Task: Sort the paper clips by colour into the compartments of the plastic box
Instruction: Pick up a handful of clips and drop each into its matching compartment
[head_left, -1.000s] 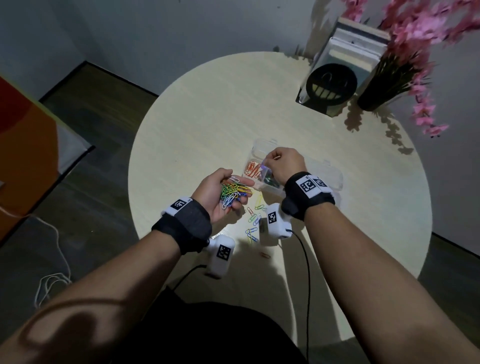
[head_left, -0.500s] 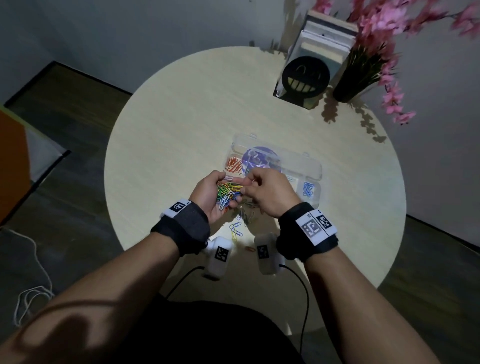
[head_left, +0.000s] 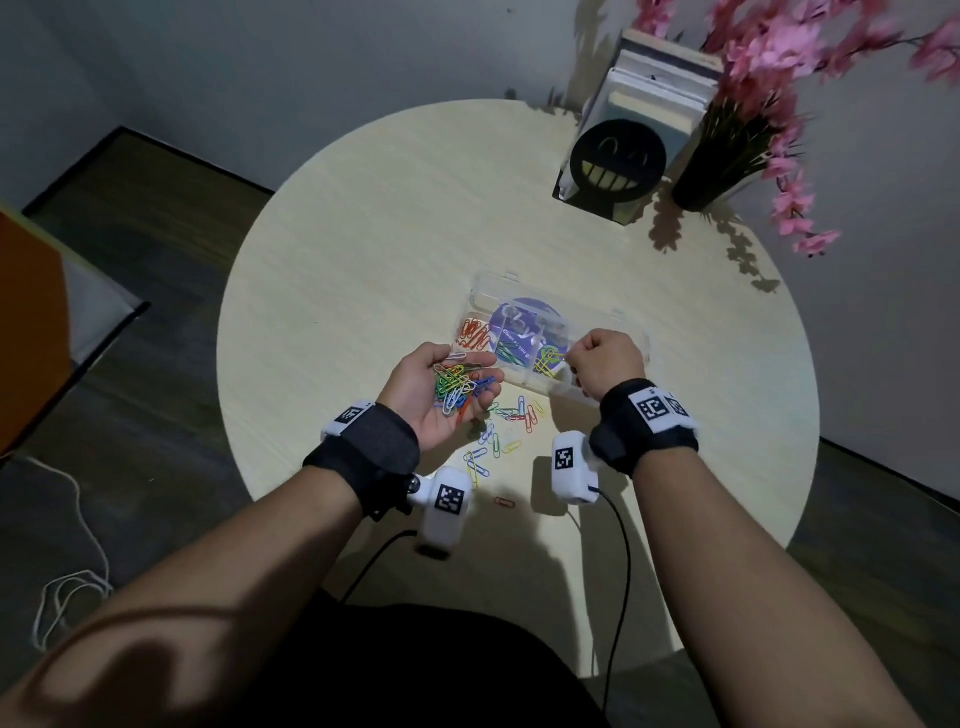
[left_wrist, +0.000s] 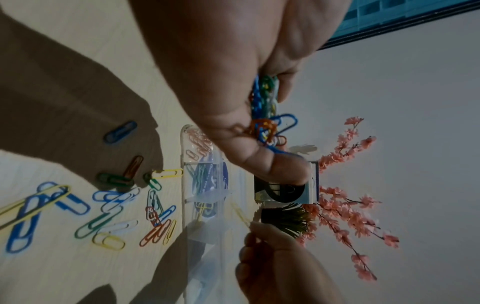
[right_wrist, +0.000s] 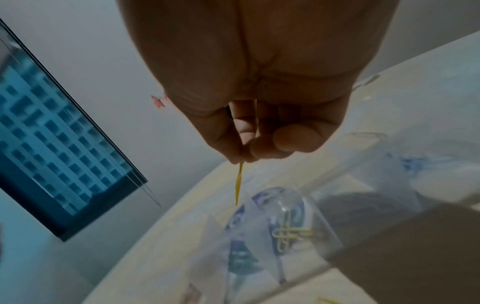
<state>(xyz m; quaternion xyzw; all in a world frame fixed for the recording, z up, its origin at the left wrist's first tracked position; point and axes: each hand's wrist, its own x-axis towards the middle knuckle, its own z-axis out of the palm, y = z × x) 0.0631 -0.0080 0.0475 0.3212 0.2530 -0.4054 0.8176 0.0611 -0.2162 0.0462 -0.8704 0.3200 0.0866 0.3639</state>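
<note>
Head view: the right hand pinches a single yellow paper clip over the clear plastic compartment box, at one o'clock from the left hand. That left grip cups a mixed bundle of coloured paper clips, fingers curled loosely round it. Red clips fill the box's nine o'clock cell, green ones the next, yellow ones the cell under the right hand. Loose clips lie on the round pale wooden surface at six o'clock from the box.

Left wrist view: the bundle sits between thumb and fingers; the scatter lies just beside the box wall.

Right wrist view: thumb and fingertip nip the yellow clip by its end, hanging above the yellow cell. Best release is probably low and centred, clear of the dividers.
</note>
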